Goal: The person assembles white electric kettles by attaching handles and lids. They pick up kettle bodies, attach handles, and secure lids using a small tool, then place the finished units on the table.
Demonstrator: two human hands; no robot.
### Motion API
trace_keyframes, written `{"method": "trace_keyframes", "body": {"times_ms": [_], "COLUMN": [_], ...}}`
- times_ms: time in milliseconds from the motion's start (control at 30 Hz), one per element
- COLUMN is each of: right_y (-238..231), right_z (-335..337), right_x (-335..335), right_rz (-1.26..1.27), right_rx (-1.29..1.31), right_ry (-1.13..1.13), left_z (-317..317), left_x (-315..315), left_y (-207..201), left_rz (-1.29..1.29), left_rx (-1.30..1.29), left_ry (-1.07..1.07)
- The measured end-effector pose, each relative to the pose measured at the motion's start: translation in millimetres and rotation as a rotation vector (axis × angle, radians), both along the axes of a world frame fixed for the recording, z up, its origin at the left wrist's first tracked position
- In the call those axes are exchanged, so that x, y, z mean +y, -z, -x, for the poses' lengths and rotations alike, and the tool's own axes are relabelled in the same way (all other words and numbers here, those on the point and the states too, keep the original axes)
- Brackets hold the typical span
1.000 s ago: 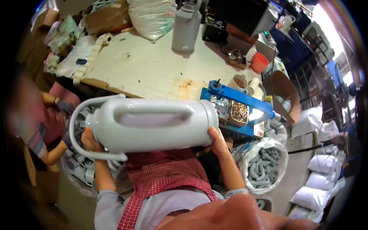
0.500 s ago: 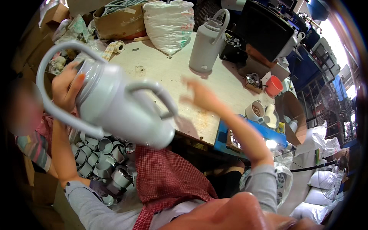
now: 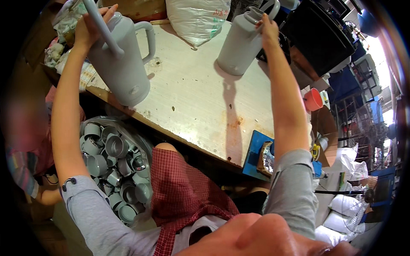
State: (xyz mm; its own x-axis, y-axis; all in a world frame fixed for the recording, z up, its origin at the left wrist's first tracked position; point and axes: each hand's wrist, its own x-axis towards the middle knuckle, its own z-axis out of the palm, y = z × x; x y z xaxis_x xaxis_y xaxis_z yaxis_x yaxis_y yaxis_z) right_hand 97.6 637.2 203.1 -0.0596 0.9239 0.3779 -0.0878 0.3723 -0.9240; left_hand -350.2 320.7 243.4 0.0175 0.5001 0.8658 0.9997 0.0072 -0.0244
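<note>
Over the table (image 3: 200, 102) edge, my left hand (image 3: 87, 27) grips one grey jug (image 3: 121, 59) by its handle, tilted above the wood. My right hand (image 3: 268, 26) closes on the second jug's (image 3: 241, 42) top; I judge it needs lifting next, kept upright.

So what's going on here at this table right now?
A seated person in a red checked apron is working at a worn table. The left hand grips the top of a large grey jug near the table's left edge. The right hand reaches far across to the top of a second grey jug that stands further back. Below the table edge, a bag of small grey cups sits by the person's left knee.
</note>
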Motion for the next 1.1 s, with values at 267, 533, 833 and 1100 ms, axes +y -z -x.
{"method": "trace_keyframes", "body": {"times_ms": [267, 533, 833, 1100], "right_y": [-65, 55, 124, 192], "right_z": [-2, -60, -201, -368], "right_x": [-240, -417, -447, -391], "right_rz": [0.020, 0.324, -0.113, -0.124], "right_rx": [-0.007, -0.320, -0.482, -0.968], "right_ry": [-0.477, -0.530, -0.010, 0.148], "left_z": [-46, -319, -386, -368], "left_x": [-94, -169, -160, -143], "left_y": [44, 133, 160, 135], "left_rz": [-0.567, 0.722, 0.942, 1.068], "left_rx": [-0.728, -1.902, -1.211, -0.921], "left_ry": [0.450, 1.638, 1.227, 1.079]}}
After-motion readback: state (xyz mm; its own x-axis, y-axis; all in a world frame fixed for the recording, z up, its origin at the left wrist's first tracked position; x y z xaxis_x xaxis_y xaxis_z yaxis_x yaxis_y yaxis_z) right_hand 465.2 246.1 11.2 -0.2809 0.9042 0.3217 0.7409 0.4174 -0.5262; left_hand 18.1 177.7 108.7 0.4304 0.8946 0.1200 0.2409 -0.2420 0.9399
